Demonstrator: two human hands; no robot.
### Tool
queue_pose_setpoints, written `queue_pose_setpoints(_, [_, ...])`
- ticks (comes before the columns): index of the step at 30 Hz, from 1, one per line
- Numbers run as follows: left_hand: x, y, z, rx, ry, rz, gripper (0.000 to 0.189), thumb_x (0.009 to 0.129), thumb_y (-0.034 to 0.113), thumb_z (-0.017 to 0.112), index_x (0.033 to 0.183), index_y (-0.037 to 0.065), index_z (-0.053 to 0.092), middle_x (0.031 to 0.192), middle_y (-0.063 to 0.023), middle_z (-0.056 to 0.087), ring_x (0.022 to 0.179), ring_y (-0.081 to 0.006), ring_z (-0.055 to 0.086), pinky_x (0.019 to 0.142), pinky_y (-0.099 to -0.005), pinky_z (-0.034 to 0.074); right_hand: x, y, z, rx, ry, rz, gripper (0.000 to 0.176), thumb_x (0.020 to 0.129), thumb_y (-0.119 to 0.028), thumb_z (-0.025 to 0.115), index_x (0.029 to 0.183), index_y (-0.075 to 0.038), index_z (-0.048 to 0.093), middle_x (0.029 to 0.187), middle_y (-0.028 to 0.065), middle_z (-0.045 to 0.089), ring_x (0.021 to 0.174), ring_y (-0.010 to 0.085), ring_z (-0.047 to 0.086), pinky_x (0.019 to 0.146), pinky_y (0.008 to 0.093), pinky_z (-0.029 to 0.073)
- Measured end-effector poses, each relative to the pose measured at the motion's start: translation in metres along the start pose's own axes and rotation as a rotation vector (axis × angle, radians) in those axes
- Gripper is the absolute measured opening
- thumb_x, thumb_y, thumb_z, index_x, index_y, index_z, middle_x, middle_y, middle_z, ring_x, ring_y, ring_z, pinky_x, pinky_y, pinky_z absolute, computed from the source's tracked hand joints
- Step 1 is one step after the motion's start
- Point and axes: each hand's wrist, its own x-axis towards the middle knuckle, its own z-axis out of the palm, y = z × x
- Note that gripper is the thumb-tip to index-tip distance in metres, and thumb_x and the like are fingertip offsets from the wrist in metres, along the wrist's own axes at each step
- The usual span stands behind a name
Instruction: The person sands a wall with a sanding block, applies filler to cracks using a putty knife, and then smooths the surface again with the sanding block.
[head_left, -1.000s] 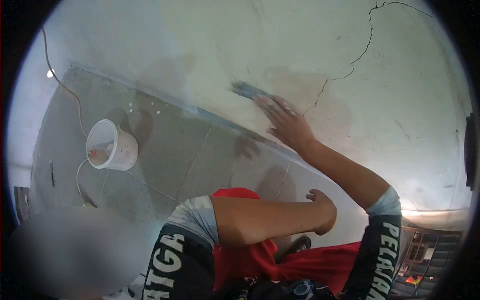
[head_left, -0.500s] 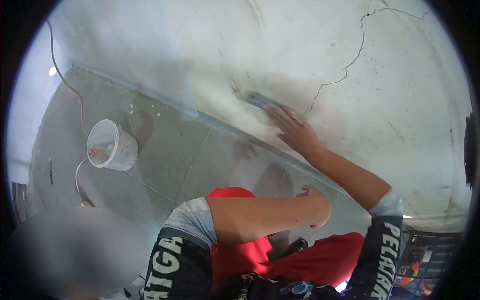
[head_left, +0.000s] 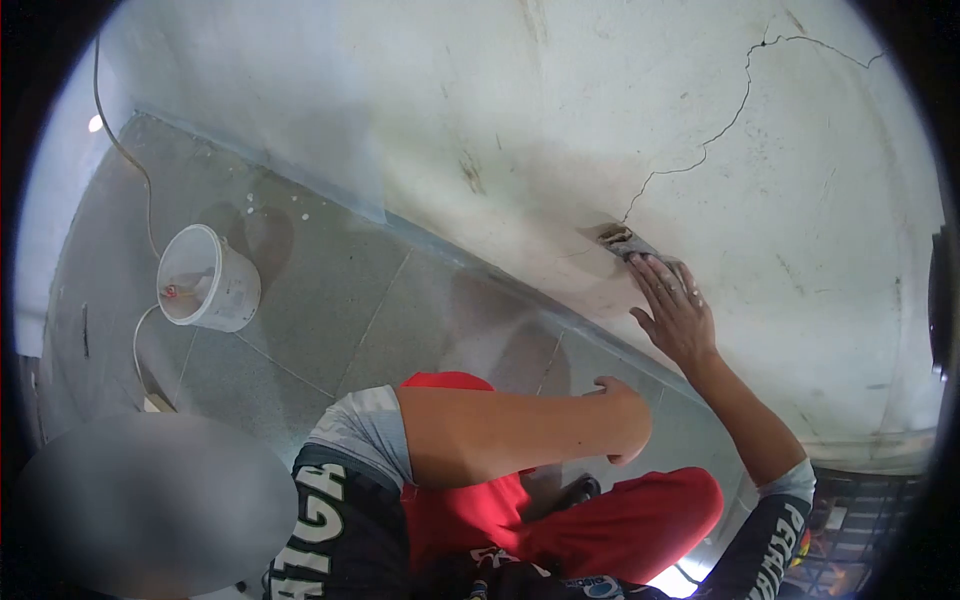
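My right hand (head_left: 677, 310) lies against the pale wall (head_left: 560, 130), its fingers pressed over a folded piece of grey sandpaper (head_left: 640, 245). The sandpaper's far end curls open and shows a brownish inside. It touches the wall just below the lower end of a thin crack (head_left: 703, 147). My left arm reaches across my red trousers (head_left: 640, 520). At its end my left hand (head_left: 618, 415) hangs bent over the floor, away from the wall. One digit shows at its upper edge, but most of its fingers are hidden.
A white plastic bucket (head_left: 238, 290) stands on the grey tiled floor (head_left: 310, 320) at the left, with something reddish inside. A pale cable (head_left: 125, 155) runs down the wall to the floor. A blurred round patch covers the lower left. Dark metal bars (head_left: 870, 520) are at the lower right.
My right hand has slid along the wall to the right and down with the sandpaper. The view has shifted slightly; my left hand keeps about the same pose.
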Motion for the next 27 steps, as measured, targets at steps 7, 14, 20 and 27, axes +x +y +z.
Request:
queue_pose_setpoints(7, [-0.009,-0.006,0.003,-0.015,-0.004,-0.060,0.047,0.085,0.043,0.061,0.125,0.020,0.064,0.120,-0.0148,0.067,0.118,-0.0345,0.060,0.107,-0.0543,0.033,0.103,-0.028,-0.012,-0.044,0.076,-0.130,0.090,0.086,-0.050,0.061,0.154,-0.008,0.022,0.162,-0.0004,0.020,0.147,0.0164,0.021,0.123,0.0345,0.016])
queue_pose_setpoints(14, [-0.016,0.005,0.003,-0.032,-0.004,-0.074,0.044,0.085,0.043,0.062,0.122,0.019,0.067,0.117,-0.0145,0.069,0.113,-0.0364,0.063,0.106,-0.0541,0.035,0.171,-0.074,-0.022,0.038,0.147,-0.071,0.096,0.085,-0.051,0.061,0.157,-0.011,0.012,0.163,-0.0016,0.014,0.147,0.0173,0.021,0.123,0.0338,0.014])
queue_pose_setpoints(20, [-0.033,0.008,-0.002,0.008,0.000,-0.032,0.045,0.085,0.043,0.064,0.123,0.019,0.066,0.117,-0.0157,0.068,0.112,-0.0372,0.063,0.105,-0.0538,0.037,0.036,-0.030,0.010,0.051,-0.002,-0.021,0.083,0.085,-0.046,0.063,0.152,-0.009,0.031,0.160,-0.0024,0.027,0.147,0.0155,0.023,0.123,0.0360,0.016])
queue_pose_setpoints(27, [-0.035,0.022,0.001,0.042,0.071,0.006,0.053,0.085,0.045,0.065,0.127,0.015,0.064,0.124,-0.0179,0.065,0.117,-0.0423,0.058,0.105,-0.0572,0.034,-0.004,-0.019,0.034,-0.107,-0.075,-0.013,0.082,0.091,-0.054,0.052,0.156,-0.014,0.021,0.163,-0.0049,0.016,0.149,0.0112,0.013,0.124,0.0347,0.010])
